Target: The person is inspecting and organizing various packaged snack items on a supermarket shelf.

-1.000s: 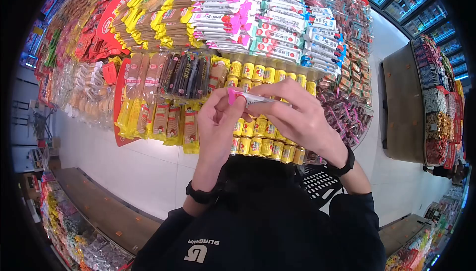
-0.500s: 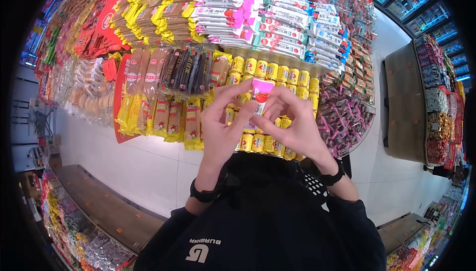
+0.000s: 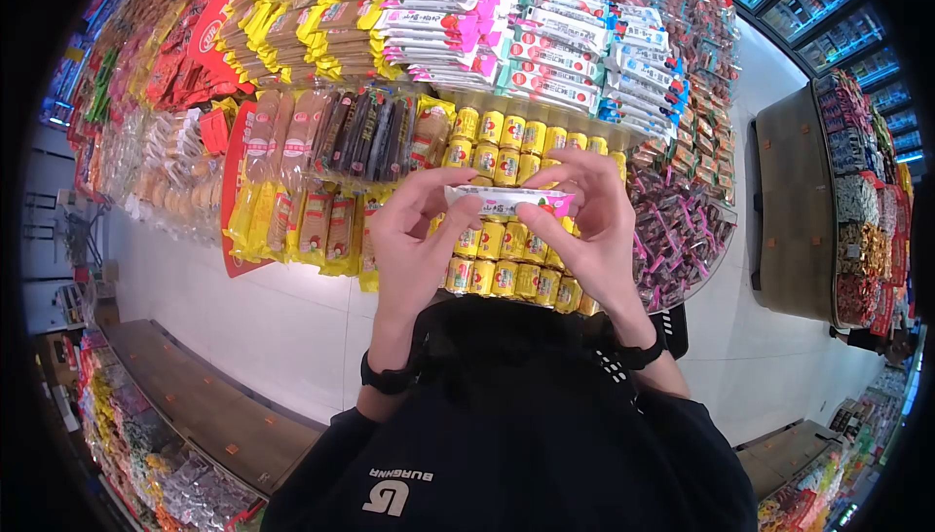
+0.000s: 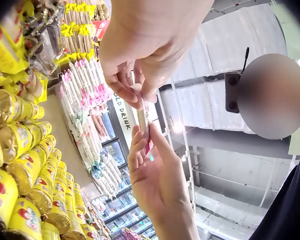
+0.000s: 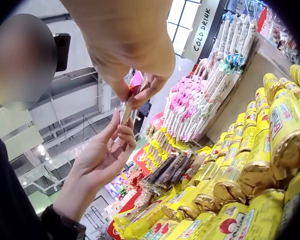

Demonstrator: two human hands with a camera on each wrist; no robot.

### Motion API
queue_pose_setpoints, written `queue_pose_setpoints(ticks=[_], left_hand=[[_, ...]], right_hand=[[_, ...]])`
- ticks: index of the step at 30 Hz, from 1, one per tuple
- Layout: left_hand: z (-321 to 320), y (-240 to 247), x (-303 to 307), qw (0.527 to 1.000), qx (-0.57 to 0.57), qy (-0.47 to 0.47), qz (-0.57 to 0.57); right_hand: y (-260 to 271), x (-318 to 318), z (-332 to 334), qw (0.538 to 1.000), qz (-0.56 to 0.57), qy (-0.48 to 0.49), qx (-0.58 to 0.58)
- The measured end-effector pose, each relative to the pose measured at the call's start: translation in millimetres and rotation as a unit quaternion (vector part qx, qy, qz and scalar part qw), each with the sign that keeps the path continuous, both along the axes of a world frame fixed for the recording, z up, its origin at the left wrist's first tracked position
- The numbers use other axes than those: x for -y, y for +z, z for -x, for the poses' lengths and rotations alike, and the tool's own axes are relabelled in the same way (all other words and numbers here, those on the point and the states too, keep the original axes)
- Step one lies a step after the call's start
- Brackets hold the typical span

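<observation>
White bar [image 3: 500, 203], one, between two hands [image 3: 407, 240]

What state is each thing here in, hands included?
Left hand: pinching one bar end
Right hand: pinching the other end
White-and-pink wrapped bar: held between both hands, printed side showing
Yellow cylindrical packs: wrapped, in rows
Black wristband: worn on the left wrist

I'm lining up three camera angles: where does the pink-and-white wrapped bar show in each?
Head: near the centre, the pink-and-white wrapped bar lies roughly level between left hand and right hand.
Left wrist: about mid-picture, near upright, left hand above, right below.
Right wrist: left of centre, slanted, right hand above, left below.
Shared landmark: yellow cylindrical packs, around the hands, lower left and lower right respectively.
</observation>
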State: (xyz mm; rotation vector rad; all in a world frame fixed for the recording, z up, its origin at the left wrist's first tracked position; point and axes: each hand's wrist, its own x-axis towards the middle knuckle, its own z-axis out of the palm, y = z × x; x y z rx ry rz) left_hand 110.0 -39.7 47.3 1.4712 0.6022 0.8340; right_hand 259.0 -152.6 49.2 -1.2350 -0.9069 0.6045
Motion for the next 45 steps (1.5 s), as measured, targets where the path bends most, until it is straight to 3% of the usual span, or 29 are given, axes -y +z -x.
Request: queue_pose_setpoints(ticks=[2,5,8,12,18,22,25,28,31,35,41,45], left_hand=[[-1,2,1,1.0,0.002,0.004,0.01],[-4,5,2,0.999,0.017,0.018,0.041],[-4,8,2,0.998,0.017,0.021,0.058],[-3,7,2,0.994,0.074,-0.014,0.082],[0,2,0,0.996,0.058,-0.048,0.041],[4,1,-3,0.997,0.042,-0.061,0.028],[8,-5,-6,0.998,0.039,-0.056,0.016],[10,-7,-7,0.993,0.069,-0.048,0.085],[7,-9,-10,0.991,0.12,0.029,0.056],[18,-6,-15,0.993,0.065,0.089,0.032],[34,-9,-20,0.995,0.04,0.093,0.029],[41,-8,-24,0.995,0.04,0.082,0.047]], right_hand=[[-5,2,-6,0.997,0.01,-0.001,0.073],[0,3,-5,0.998,0.012,0.0,0.067],[-5,1,-10,0.984,-0.001,-0.038,0.172],[4,3,-7,0.983,0.032,-0.066,0.169],[11,5,-8,0.976,0.063,-0.063,0.2],[19,1,-12,0.955,0.056,-0.041,0.29],[28,-2,-14,0.913,0.052,-0.021,0.403],[38,-14,-14,0.857,0.027,0.0,0.515],[45,-40,-21,0.813,-0.022,0.007,0.582],[47,-98,-46,0.767,-0.064,-0.053,0.636],[44,-170,-67,0.737,-0.1,-0.097,0.661],[38,-182,-68,0.707,-0.079,-0.108,0.695]])
